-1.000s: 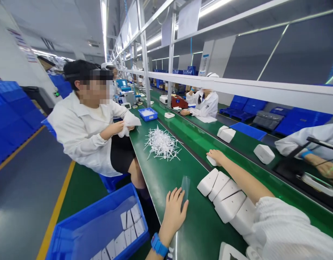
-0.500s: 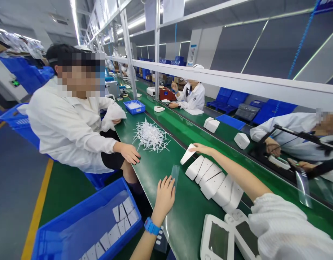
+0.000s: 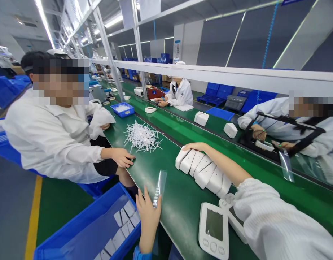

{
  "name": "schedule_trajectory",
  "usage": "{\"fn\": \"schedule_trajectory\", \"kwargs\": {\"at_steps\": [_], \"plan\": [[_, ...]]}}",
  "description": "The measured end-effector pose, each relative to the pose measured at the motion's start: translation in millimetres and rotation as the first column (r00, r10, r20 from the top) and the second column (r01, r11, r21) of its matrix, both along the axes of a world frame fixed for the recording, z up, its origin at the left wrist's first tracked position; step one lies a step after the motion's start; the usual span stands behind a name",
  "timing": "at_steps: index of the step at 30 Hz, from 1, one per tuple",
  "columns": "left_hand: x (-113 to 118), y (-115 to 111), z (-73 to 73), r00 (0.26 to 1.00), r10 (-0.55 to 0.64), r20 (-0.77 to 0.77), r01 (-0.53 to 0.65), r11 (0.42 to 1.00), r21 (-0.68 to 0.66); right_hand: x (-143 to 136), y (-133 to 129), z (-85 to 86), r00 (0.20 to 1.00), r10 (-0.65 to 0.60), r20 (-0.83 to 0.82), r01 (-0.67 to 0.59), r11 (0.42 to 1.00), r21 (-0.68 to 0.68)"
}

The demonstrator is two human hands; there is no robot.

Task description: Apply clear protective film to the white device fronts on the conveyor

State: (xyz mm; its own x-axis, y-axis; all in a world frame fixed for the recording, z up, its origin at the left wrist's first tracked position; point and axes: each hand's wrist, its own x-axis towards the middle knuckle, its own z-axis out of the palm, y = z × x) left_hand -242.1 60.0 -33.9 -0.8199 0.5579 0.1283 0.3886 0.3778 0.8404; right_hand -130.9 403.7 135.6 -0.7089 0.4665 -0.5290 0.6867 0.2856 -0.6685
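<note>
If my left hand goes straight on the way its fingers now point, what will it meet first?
Your left hand would probably meet the pile of white strips first; its height is unclear, so the table edge might come sooner.

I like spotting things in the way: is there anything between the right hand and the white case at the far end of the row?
No, nothing visible is between them: the right hand rests its fingers on top of that case. The other cases are on its near side.
</note>
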Motion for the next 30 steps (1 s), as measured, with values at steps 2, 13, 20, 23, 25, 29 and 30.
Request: {"fn": "schedule_trajectory", "kwargs": {"at_steps": [2,13,20,23,25,29,30], "plan": [[-2.6,-9.8,0.1,0.979,-0.028,0.201,0.017,0.998,0.056,-1.4,-5.6,6.0,0.999,-0.010,-0.044,0.013,0.997,0.078],[11.9,-70.7,18.3,0.767,-0.196,0.612,0.199,0.978,0.063,111.0,-124.4,55.8,0.931,-0.058,-0.360,0.248,0.825,0.508],[96.5,-81.9,39.1,0.586,-0.425,0.689,0.311,0.904,0.293,248.1,-315.7,-17.2,0.959,-0.051,-0.279,0.241,0.666,0.706],[124.5,-73.1,40.6,0.506,-0.512,0.695,0.353,0.857,0.374,283.2,-364.7,-73.8,0.978,-0.047,-0.201,0.193,0.549,0.813],[134.8,-69.8,38.7,0.476,-0.544,0.691,0.356,0.838,0.414,301.8,-379.5,-101.5,0.973,-0.102,-0.207,0.230,0.435,0.870],[146.2,-68.8,32.3,0.543,-0.522,0.658,0.332,0.853,0.403,321.4,-379.4,-115.8,0.909,-0.288,-0.302,0.384,0.296,0.875],[148.4,-68.8,31.4,0.562,-0.516,0.647,0.341,0.857,0.387,321.1,-375.2,-112.3,0.894,-0.326,-0.307,0.405,0.294,0.866]]}}
